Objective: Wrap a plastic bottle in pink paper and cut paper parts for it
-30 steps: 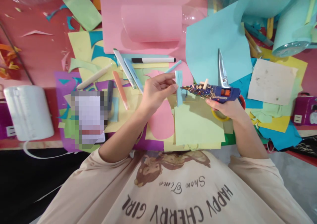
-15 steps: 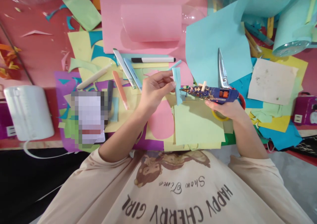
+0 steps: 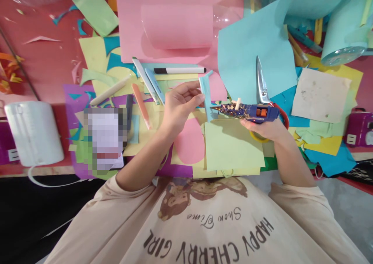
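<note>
Near the middle, my left hand (image 3: 184,102) pinches a narrow light-blue paper strip (image 3: 206,100) between thumb and fingers, its long side pointing toward me. My right hand (image 3: 264,128) is wrapped round a dark blue glue gun (image 3: 253,112) with an orange part on its side and a stub of pale stick standing up from it. The gun's nozzle points left and lies at the strip's right edge; whether they touch I cannot tell. Just beyond the gun are scissors (image 3: 262,83) with red and yellow handles, partly hidden by my right hand.
Pink paper with a clear bottle (image 3: 179,27) lies at the back. A black-and-white marker (image 3: 180,70), several pens and an orange marker (image 3: 141,105) lie left of centre. A phone (image 3: 106,139) and white box (image 3: 34,133) are farther left. A blue-wrapped bottle (image 3: 344,30) is at far right.
The paper strip and my left fingers have shifted slightly left and tilted. The glue gun has moved a little left, its nozzle staying close to the strip.
</note>
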Demonstrator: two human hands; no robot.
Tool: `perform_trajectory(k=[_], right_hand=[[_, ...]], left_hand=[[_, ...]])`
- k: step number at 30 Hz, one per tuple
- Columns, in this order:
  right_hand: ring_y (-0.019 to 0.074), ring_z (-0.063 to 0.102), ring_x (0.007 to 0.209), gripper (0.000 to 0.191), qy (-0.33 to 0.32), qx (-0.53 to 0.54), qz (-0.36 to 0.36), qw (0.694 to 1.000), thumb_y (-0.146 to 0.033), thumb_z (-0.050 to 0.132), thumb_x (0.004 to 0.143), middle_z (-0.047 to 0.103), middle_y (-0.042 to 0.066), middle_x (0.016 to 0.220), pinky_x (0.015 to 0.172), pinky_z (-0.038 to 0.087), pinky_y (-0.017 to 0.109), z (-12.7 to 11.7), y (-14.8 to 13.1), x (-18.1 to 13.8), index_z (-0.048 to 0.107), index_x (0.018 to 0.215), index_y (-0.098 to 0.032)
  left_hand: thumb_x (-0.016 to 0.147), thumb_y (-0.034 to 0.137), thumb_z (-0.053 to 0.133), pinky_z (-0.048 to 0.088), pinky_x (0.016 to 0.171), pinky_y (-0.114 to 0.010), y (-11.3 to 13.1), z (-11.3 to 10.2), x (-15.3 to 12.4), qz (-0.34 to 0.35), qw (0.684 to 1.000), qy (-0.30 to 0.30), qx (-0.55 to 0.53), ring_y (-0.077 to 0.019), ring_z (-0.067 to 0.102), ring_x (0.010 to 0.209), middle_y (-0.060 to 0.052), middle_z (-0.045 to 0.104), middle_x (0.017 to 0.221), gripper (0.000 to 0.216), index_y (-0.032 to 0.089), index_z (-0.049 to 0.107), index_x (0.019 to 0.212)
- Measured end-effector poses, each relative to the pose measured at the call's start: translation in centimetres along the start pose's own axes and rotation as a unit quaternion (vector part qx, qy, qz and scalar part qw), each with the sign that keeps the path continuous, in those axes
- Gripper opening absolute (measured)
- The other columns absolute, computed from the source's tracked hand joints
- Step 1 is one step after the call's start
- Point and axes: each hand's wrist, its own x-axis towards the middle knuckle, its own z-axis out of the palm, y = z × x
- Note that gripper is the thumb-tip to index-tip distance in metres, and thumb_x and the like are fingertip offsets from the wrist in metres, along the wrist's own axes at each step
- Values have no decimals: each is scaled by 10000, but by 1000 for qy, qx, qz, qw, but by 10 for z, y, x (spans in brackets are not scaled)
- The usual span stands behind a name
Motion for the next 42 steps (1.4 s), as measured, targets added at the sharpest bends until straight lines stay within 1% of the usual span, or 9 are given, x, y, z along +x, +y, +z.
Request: perform_trajectory(k=[6,9,16,22,26,30,36,40,42], right_hand=[[167,561,574,171,-4,-5,13,1000,-331,699,716,619,-8,595,493,502,289,-1,-2,0,575,653,-234],[159,542,555,196,-11,4,14,1000,-344,701,713,604,-11,578,478,491,286,-1,-4,0,562,636,-231],[143,515,545,131,-46,35,27,998,-270,687,729,597,-9,592,487,446,276,-3,-6,1,578,679,-219],[115,442,536,138,-65,65,31,995,-234,689,733,534,-22,582,504,385,271,-4,-8,0,574,664,-201],[112,430,539,134,-72,64,33,995,-231,668,745,521,-21,579,505,373,273,-3,-9,1,567,665,-194],[113,419,535,156,-77,56,35,995,-238,667,742,504,-25,575,506,368,279,-4,-11,1,544,653,-199],[107,392,509,206,-92,52,40,994,-223,657,729,469,-34,550,486,342,277,-6,-17,2,489,610,-212],[105,394,506,202,-100,54,43,993,-228,659,730,471,-35,550,479,340,273,-6,-16,2,494,614,-210],[111,424,515,181,-93,47,43,994,-248,671,736,498,-30,565,490,369,272,-6,-13,1,524,638,-208]], left_hand=[[684,276,775,574,599,-235,1,0,0,-11,1000,4,-19,-96,621,599,31,655,677,259,246,720,935],[682,289,777,572,596,-234,2,0,1,0,1000,9,-24,-96,615,601,27,657,683,244,248,717,915],[659,342,792,574,605,-243,2,-1,1,-2,999,33,-13,-102,611,614,20,665,706,277,258,703,908],[682,367,772,566,611,-250,3,-2,1,4,999,34,-4,-104,605,617,22,656,705,280,262,688,928],[678,383,777,564,606,-253,3,-3,2,9,999,38,-5,-104,600,610,22,651,695,285,265,686,921],[659,387,782,563,602,-252,4,-3,3,-4,999,44,-3,-105,592,611,21,653,696,298,267,684,913],[696,349,745,561,611,-265,4,-3,3,9,999,45,5,-111,599,621,18,648,707,260,269,670,932],[713,355,713,565,609,-268,4,-4,3,20,998,56,16,-121,614,653,14,664,754,252,279,662,949],[726,363,701,565,605,-268,3,-4,3,29,997,63,20,-124,620,662,16,666,760,244,284,660,953]])
